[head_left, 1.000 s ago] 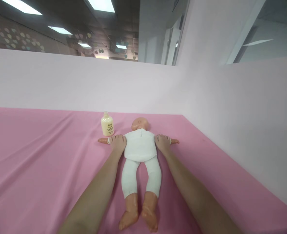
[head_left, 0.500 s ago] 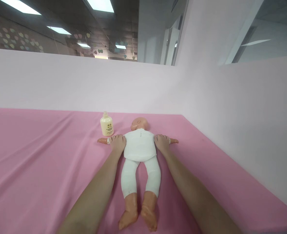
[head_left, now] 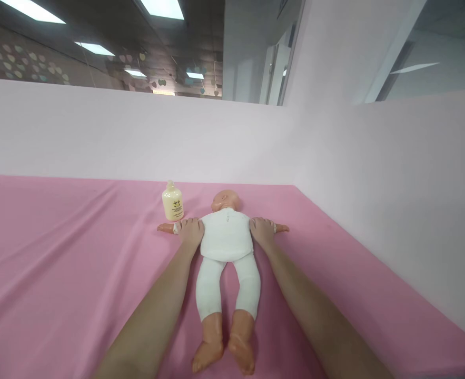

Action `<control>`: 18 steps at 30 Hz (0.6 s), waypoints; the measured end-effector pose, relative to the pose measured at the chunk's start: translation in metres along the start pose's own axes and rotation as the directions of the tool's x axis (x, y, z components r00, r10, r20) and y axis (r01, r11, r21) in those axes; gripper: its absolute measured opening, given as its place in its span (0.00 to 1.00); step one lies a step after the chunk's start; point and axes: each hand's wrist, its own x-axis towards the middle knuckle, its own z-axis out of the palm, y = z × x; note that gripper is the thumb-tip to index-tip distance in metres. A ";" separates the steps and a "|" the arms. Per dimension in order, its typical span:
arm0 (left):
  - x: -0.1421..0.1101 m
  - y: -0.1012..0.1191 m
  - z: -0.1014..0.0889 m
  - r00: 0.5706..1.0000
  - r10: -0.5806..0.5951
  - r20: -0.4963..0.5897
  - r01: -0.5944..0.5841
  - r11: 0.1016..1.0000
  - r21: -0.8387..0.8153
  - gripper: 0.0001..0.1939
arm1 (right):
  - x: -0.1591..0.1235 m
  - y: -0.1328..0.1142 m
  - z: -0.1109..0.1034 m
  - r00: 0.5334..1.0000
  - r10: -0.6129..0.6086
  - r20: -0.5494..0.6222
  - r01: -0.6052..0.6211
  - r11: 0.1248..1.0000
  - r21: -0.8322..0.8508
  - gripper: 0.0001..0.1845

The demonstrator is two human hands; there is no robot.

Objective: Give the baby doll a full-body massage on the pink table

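Observation:
A baby doll [head_left: 226,237] with a white cloth body lies flat, its head away from me and turned to one side, its arms stretched out sideways. My left hand [head_left: 190,231] is closed over the doll's arm on the left, close to the shoulder. On the opposite side, my right hand [head_left: 263,230] is wrapped over the other arm. Both doll hands stick out past my fingers. Its bare feet point towards me. Just beyond my left hand stands a pale yellow bottle [head_left: 172,204] with dark print, upright and untouched.
Pink cloth [head_left: 78,252] with some creases covers the surface under the doll. A white wall [head_left: 137,137] rises at the back, and another wall [head_left: 394,184] runs along the right. Windows are set above both.

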 end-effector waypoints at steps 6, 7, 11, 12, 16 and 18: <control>0.000 -0.001 0.002 1.000 0.009 -0.017 -0.009 1.000 -0.010 0.21 | -0.001 0.000 0.000 1.000 -0.003 -0.018 0.003 1.000 0.002 0.22; 0.000 -0.001 0.002 1.000 0.010 -0.016 -0.010 1.000 -0.011 0.21 | -0.001 0.000 0.000 1.000 -0.003 -0.020 0.003 1.000 0.002 0.22; 0.000 -0.001 0.002 1.000 0.005 -0.016 -0.006 1.000 -0.005 0.21 | -0.002 -0.001 -0.001 1.000 -0.010 -0.030 0.010 1.000 0.005 0.22; 0.000 -0.001 0.002 1.000 0.004 -0.012 -0.004 1.000 -0.004 0.21 | -0.002 -0.001 -0.002 1.000 -0.011 -0.028 0.011 1.000 0.005 0.22; 0.000 -0.001 0.001 1.000 0.000 -0.002 0.000 1.000 -0.006 0.21 | -0.003 -0.002 -0.003 1.000 -0.004 -0.012 0.004 1.000 0.005 0.22; 0.000 -0.001 0.002 1.000 0.001 -0.002 -0.001 1.000 -0.005 0.21 | -0.003 -0.002 -0.004 1.000 -0.005 -0.010 0.005 1.000 0.001 0.22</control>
